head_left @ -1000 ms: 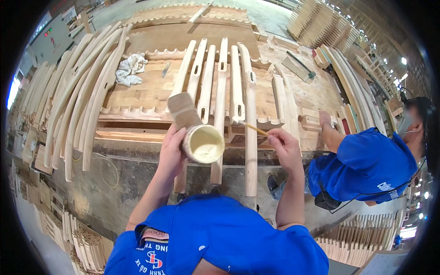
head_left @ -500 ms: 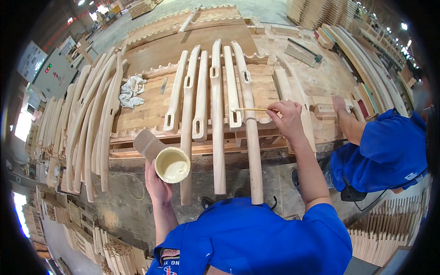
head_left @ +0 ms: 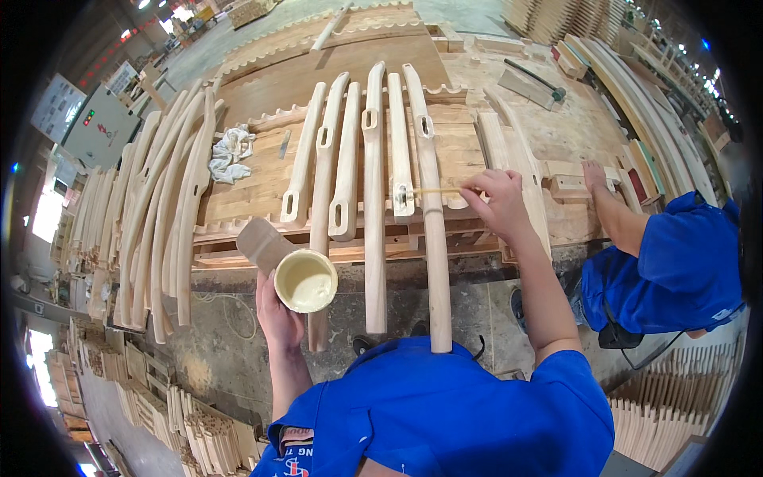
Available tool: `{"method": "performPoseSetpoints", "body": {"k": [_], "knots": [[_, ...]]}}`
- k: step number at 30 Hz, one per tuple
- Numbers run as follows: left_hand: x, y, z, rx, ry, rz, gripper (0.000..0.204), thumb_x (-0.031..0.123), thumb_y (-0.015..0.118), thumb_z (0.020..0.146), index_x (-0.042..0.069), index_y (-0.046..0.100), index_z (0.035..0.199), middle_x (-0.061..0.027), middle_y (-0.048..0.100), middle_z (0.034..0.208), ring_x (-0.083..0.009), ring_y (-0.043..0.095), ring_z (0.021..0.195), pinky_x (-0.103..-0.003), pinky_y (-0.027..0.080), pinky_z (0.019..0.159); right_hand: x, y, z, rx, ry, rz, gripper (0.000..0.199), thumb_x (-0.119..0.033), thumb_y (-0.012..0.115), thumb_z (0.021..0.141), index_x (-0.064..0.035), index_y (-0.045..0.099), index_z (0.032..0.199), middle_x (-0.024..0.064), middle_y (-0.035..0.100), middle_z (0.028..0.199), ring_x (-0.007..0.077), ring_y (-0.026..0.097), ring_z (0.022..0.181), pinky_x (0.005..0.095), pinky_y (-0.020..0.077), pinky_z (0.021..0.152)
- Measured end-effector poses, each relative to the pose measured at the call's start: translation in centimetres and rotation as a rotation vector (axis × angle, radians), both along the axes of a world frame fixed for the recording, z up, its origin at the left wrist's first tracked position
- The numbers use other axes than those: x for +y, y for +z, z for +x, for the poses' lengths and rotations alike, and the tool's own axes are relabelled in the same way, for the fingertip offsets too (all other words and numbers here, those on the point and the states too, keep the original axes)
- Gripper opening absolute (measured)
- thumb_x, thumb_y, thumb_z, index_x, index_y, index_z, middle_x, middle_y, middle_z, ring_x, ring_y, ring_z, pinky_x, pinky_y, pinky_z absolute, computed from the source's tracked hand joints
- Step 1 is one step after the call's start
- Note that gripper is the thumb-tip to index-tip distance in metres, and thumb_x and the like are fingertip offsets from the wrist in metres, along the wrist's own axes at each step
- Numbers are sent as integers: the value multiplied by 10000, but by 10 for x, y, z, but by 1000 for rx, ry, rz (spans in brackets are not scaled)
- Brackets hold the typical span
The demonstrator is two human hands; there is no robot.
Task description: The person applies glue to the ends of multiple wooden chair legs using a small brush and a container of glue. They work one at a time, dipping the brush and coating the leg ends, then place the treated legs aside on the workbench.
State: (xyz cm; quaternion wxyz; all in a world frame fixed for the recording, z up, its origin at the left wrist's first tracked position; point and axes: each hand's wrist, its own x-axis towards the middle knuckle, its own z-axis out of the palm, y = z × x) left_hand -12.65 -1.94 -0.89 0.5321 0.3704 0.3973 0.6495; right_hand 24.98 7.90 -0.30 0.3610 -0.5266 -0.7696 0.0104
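While your left hand [head_left: 280, 319] curls round the cup [head_left: 306, 253] and right hand [head_left: 501, 203] pinches the stick [head_left: 441, 191], tilting could totally slop paste [head_left: 308, 289].

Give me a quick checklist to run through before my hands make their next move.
1. Left hand supporting the tub: ok, its open mouth is in clear view.
2. Paste available: ok, pale cream paste shows inside the tub.
3. Right hand gripping the thin stick: ok, held by its right end.
4. Stick's tip at the wooden bar: ok, it is at the slotted near end.
5. Slot evenly coated inside: cannot tell, too small to see.
6. White cloth in hand: not ok, it lies crumpled on the bench, away from both hands.
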Motion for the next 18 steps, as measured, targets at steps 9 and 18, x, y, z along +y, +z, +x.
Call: {"method": "performPoseSetpoints", "body": {"k": [9,18], "knots": [[-4,0,1,-52,1,26,390,153,340,1008,0,390,1363,-104,549,1227,-200,578,1106,-333,494,922,-9,7,0,-10,82,-83,93,-227,663,821,-134,663,817,-4,630,780,181,568,797,379,303,870],[-2,4,5,-62,8,-18,376,163,336,1005,15,415,1341,-98,573,1182,-197,586,1086,-334,495,908,-8,-11,6,-37,-69,26,74,-226,681,804,-156,658,808,-5,609,798,185,560,832,402,309,890]]}}
